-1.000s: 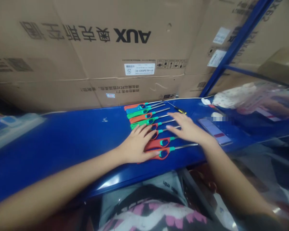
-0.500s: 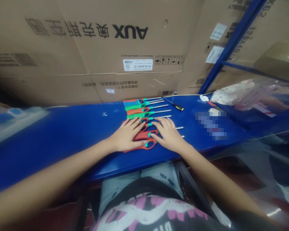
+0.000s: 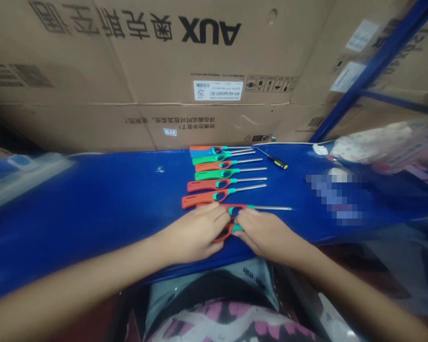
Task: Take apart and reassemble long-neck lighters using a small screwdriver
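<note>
My left hand (image 3: 196, 232) is closed around the handle of the nearest red stick lighter (image 3: 225, 233). On the same lighter, my right hand (image 3: 269, 235) is closed at the teal collar and covers its metal tube. Just behind both hands lies another red lighter (image 3: 271, 208), its handle partly hidden by my fingers. Farther back, several stick lighters in red, orange and green, such as a green lighter (image 3: 210, 175), lie side by side in a row, tubes pointing right.
A yellow-and-black screwdriver (image 3: 278, 163) rests right of the row's far end on the blue table (image 3: 92, 199). A large cardboard box (image 3: 128, 76) stands behind. At the right are a blue metal post (image 3: 371, 71), a patterned plastic bag (image 3: 371, 142) and a blurred-out patch.
Both hands have come off the row of lighters toward my body and closed on the nearest lighter. The lighters behind are now uncovered. The view has shifted slightly.
</note>
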`<action>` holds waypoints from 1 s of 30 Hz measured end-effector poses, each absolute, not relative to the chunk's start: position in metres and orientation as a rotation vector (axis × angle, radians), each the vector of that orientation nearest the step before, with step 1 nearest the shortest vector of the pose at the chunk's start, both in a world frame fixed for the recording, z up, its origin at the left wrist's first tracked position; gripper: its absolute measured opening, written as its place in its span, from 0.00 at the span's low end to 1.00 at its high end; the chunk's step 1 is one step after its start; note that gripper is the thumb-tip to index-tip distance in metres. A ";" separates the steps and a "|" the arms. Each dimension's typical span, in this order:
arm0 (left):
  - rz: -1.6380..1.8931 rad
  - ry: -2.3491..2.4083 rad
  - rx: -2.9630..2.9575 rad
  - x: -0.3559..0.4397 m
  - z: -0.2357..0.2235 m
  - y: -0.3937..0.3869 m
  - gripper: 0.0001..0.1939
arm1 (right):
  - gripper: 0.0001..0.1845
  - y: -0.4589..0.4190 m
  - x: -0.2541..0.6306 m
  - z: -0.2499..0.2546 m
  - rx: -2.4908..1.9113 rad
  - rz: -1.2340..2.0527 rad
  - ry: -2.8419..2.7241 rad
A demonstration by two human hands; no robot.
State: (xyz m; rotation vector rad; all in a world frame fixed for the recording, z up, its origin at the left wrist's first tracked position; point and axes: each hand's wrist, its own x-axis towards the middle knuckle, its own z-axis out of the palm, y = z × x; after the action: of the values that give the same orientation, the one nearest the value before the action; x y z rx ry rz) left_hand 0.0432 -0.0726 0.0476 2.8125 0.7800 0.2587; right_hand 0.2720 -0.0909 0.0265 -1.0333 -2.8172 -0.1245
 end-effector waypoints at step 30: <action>0.434 0.974 2.802 0.034 0.052 -0.083 0.21 | 0.08 -0.062 0.298 0.049 -1.236 0.089 -2.838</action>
State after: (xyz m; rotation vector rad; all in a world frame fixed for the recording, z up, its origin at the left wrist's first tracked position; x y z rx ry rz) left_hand 0.0345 -0.0831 0.0518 2.8017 0.9738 0.4343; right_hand 0.2976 -0.0621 0.0491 -1.2364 -2.8376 0.0890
